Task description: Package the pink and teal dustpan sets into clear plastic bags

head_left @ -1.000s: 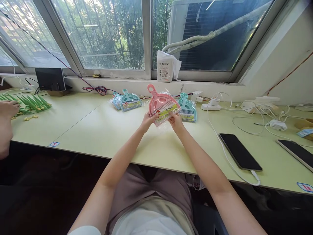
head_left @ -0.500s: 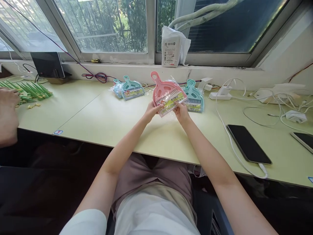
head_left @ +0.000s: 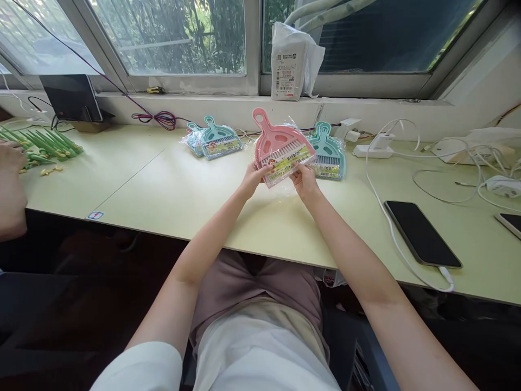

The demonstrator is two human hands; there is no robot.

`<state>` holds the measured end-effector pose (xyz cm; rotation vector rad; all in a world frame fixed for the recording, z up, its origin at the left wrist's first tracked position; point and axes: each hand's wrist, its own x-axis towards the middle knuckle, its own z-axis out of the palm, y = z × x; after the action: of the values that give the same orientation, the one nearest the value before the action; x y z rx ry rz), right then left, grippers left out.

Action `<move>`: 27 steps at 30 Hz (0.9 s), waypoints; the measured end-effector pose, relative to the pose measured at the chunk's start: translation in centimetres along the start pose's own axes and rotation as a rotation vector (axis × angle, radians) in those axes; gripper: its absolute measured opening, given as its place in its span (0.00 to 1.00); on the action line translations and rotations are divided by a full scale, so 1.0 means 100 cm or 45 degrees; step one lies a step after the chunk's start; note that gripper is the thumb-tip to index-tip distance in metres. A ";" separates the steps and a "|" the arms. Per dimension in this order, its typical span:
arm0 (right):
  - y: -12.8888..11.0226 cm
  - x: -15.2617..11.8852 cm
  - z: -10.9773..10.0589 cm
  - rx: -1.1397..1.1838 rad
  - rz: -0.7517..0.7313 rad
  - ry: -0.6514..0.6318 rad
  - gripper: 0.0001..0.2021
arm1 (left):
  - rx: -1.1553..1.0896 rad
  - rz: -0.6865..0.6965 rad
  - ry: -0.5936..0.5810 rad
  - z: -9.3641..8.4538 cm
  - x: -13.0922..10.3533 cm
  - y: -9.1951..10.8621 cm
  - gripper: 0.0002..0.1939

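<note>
A pink dustpan and brush set [head_left: 280,142] in clear plastic wrap is held up over the table, tilted, its handle pointing away from me. My left hand [head_left: 255,179] grips its lower left corner, thumb on the front. At the lower right edge, my right hand [head_left: 304,178] is closed on it too. Partly hidden behind it on the right is a teal dustpan set [head_left: 330,155], also wrapped. Further left lie more wrapped teal dustpan sets [head_left: 220,142], overlapping each other. The fingers under the pink set are hidden.
A phone [head_left: 421,232] with a charging cable lies at the right, near a power strip [head_left: 372,150] and tangled white cables. Another person's hand [head_left: 12,157] touches green stalks [head_left: 52,144] at the far left. A tablet [head_left: 72,98] stands by the window.
Both hands keep hold of the pink dustpan set, which has barely moved. The whole view has shifted slightly, with the table and the window sill sitting a little higher.
</note>
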<state>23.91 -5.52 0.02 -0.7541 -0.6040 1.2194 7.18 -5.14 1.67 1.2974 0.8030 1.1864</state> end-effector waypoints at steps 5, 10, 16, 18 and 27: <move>0.000 -0.001 0.001 0.008 0.057 0.047 0.07 | 0.008 0.003 0.031 0.001 0.002 -0.003 0.26; -0.001 -0.002 0.001 0.016 0.072 0.064 0.07 | -0.013 0.010 0.029 0.004 0.000 -0.004 0.25; -0.001 0.000 -0.001 -0.021 0.077 0.070 0.06 | -0.005 0.034 0.002 0.005 -0.004 0.001 0.26; -0.001 0.001 -0.001 -0.038 0.069 0.056 0.06 | 0.011 0.046 -0.009 0.005 -0.004 0.002 0.26; 0.000 0.000 -0.001 -0.044 0.060 0.037 0.06 | 0.039 0.068 0.016 0.004 -0.003 -0.001 0.21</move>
<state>24.00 -5.57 -0.01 -0.8178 -0.5880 1.2418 7.50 -5.52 1.63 1.3450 0.8023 1.2299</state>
